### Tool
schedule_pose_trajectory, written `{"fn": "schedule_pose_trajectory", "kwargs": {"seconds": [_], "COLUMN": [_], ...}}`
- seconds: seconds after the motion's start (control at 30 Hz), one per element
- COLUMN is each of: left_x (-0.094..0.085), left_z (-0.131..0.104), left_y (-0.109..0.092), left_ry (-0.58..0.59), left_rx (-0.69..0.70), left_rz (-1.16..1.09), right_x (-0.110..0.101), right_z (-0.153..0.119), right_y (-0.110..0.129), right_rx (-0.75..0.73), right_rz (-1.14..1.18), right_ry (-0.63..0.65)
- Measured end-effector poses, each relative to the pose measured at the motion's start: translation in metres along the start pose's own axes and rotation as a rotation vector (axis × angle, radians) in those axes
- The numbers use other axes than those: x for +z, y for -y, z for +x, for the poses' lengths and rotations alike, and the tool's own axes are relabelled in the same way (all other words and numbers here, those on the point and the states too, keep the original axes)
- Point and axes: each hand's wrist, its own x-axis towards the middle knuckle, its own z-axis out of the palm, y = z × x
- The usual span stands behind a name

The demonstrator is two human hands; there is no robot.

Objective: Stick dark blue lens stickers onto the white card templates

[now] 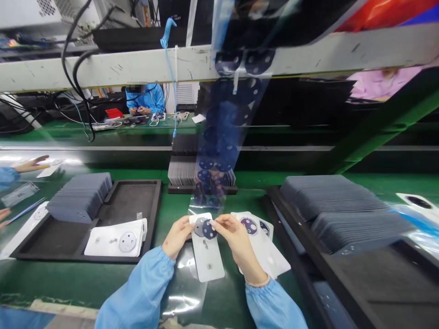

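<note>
In the head view a white phone back cover (210, 258) lies before me on the green bench, with a round grey camera area near its top. My left hand (178, 236) pinches the cover's upper left edge. Between the closed thumb and fingers of my right hand (237, 238) is a dark round sticker (208, 230) with light dots, partly overlapping the camera area. I cannot tell whether it touches the cover. Fanned out beside my right wrist are several white back covers (265, 253), at least two with dark round patches.
A clear strip of dark round stickers (222, 128) hangs down behind the cover. At left stands a black tray (132, 194) of back covers; another black tray (384, 283) with stacked panels is at right. A co-worker's hand (34, 163) reaches in at far left.
</note>
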Motion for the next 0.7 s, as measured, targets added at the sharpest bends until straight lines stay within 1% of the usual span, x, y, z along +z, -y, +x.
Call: {"fn": "schedule_pose_trajectory", "kwargs": {"seconds": [0.13, 0.3, 0.5, 0.7], "left_x": [0.0008, 0.0025, 0.0047, 0.0044], "left_z": [0.0000, -0.0011, -0.0022, -0.0014], "left_y": [-0.0010, -0.0023, -0.0013, -0.0008], "left_ry": [0.055, 0.112, 0.159, 0.159], "left_rx": [-0.005, -0.015, -0.031, -0.027], "left_rz": [-0.017, -0.067, -0.109, -0.104], "right_x": [0.0027, 0.0079, 0.0103, 0.0093], "right_z": [-0.0026, -0.0061, -0.0073, -0.0076], "right_y": [-0.0004, -0.0003, 0.0033, 0.0040], "right_rx": [-0.045, -0.084, -0.097, -0.093], "right_rz": [-0.049, -0.037, -0.069, -0.085], "right_ry": [-0.040, -0.102, -0.073, -0.065]}}
